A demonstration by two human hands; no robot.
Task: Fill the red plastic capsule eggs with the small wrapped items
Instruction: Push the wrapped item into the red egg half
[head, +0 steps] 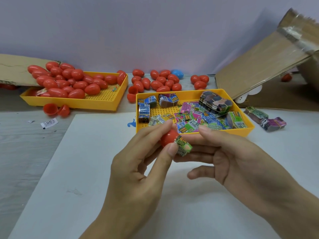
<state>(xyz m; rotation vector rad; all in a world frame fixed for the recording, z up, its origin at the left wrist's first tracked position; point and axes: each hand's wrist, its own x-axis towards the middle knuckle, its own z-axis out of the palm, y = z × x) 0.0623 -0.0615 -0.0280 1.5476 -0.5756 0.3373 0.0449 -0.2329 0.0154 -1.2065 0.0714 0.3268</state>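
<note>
Plastic of the red capsule egg half (168, 138) looks thin, light and smooth, so I judge it slippery and easy to crack if squeezed hard; the best hold is at its rounded sides, rim left open. The left hand (138, 163) does that, its grip narrow, pinching the shell between thumb and fingertips above the white sheet (86, 169) on the table (25, 152). At the shell's open mouth sits 1 small wrapped item (183, 147), green and printed, crinkly and soft by the look, so it should fold and push in with little force. The right hand (233, 156) is just beside it, fingers loosely curled, and seems to support the packet from behind; whether it truly grips it I cannot tell.

The near yellow tray (248, 130) holds a loose scatter of wrapped items in green, pink and blue, some banded bundles and a larger dark bundle. The far yellow tray (69, 104) holds a heap of closed red eggs (69, 81). More red eggs (155, 81) lie on the table between the trays and the wall, with 1 blue egg (177, 74). Open halves (56, 109) rest in front of the far tray. 2 more bundles (265, 119) lie right of the near tray, below a cardboard box (267, 57).
</note>
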